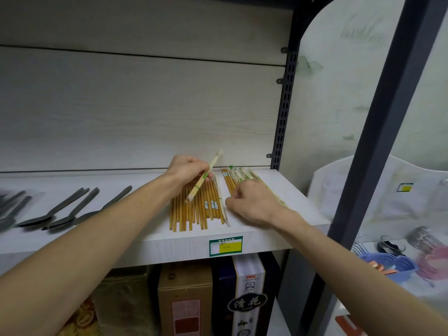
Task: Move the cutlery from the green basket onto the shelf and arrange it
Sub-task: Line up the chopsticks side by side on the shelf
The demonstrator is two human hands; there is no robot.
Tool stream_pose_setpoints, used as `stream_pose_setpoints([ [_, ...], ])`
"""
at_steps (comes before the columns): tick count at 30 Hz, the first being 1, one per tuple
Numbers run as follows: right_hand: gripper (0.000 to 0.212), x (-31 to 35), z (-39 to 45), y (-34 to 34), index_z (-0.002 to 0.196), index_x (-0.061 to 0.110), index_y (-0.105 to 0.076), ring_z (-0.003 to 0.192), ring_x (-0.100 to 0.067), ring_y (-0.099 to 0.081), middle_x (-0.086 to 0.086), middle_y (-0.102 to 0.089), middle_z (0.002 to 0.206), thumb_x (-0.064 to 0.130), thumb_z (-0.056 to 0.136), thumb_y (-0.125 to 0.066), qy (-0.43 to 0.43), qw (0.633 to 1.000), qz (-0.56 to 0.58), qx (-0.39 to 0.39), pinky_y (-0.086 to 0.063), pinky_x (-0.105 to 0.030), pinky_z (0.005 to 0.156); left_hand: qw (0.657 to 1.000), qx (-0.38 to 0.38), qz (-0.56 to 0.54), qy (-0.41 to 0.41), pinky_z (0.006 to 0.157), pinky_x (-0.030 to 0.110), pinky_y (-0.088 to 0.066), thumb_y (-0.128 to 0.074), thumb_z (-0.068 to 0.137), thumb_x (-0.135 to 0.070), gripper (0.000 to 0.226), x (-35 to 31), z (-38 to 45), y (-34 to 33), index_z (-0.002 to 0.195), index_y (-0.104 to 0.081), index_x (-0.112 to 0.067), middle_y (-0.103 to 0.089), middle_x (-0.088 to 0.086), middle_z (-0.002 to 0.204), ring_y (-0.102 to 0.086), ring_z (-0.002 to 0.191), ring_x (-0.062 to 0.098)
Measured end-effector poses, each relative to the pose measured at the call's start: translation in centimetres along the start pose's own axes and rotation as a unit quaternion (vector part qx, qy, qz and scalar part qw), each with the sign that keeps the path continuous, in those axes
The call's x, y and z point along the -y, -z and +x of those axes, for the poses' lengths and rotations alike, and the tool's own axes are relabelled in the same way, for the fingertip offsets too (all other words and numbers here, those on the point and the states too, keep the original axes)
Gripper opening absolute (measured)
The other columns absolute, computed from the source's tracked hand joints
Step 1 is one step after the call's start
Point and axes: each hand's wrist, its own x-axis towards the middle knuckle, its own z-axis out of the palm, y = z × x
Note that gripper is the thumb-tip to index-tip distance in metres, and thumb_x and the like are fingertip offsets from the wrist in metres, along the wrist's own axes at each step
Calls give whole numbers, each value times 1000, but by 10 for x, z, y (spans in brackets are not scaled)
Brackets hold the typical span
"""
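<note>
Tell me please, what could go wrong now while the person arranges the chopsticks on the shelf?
1. The left hand holds a wrapped chopstick pair tilted above the brown chopsticks; it may land crooked across them.
2. Those chopsticks end close to the shelf front edge, so a nudge could push some off.
3. The right hand rests by the right chopstick pile and may scatter it.
</note>
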Motion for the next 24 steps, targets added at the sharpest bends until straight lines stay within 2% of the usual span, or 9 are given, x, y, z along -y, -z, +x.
stream_pose_setpoints([
  [1,37,0,-1,1,57,16,-51,88,-31,-63,-3,-58,66,34,87,-62,-2,1000,-4,-7,-41,-30,69,1000,-1,-3,3,58,22,-57,-69,91,-8,13,1,0,0,99,-75,1,-78,13,87,-70,63,12],
  [3,38,2,-3,1,57,17,-54,112,-31,-58,-5,-62,79,41,86,-62,1,999,-30,-18,-48,-37,89,1000,-8,-13,8,54,21,-56,-71,91,-11,16,1,2,1,102,-73,1,-76,11,83,-68,58,10],
  [6,43,8,-2,-3,70,18,-66,131,-33,-45,-9,-67,112,59,84,-62,0,997,-74,-22,-39,-46,110,1000,-15,-3,8,50,21,-53,-75,89,-13,21,2,4,2,106,-71,-1,-75,13,89,-65,55,10],
  [8,43,10,2,-6,75,17,-68,128,-34,-48,-9,-67,114,59,84,-62,-9,997,-77,-12,-37,-47,111,1000,-17,15,12,51,21,-53,-79,85,-16,25,3,6,3,106,-71,-5,-75,14,96,-66,62,12],
  [11,45,12,6,-7,68,20,-58,123,-34,-51,-9,-67,109,62,82,-60,-26,996,-82,1,-38,-49,110,999,-15,49,12,56,23,-53,-80,84,-21,25,4,5,5,104,-71,-9,-76,13,95,-66,69,13],
  [14,45,17,7,-3,72,20,-55,130,-35,-43,-11,-63,119,63,83,-59,-44,993,-102,24,-36,-48,110,997,-10,73,7,49,19,-49,-76,89,-22,16,6,2,6,101,-71,-12,-69,5,80,-59,56,5],
  [19,47,25,6,0,86,13,-62,147,-39,-23,-18,-47,147,60,90,-53,-34,984,-167,47,-23,-51,119,995,-2,94,-11,50,20,-45,-72,92,-23,9,10,-2,5,89,-71,-14,-67,3,81,-57,61,8],
  [21,46,24,7,1,74,14,-54,146,-38,-25,-17,-54,138,57,91,-54,-45,988,-133,69,-23,-50,119,995,0,98,-16,50,19,-45,-72,92,-22,8,10,-4,7,90,-70,-14,-68,4,83,-58,63,9],
  [24,42,19,9,1,65,19,-51,135,-35,-40,-10,-62,103,51,91,-57,-47,995,-62,64,-31,-48,114,995,4,97,-17,52,22,-44,-72,91,-22,10,11,-5,10,91,-71,-12,-67,8,86,-58,67,12],
])
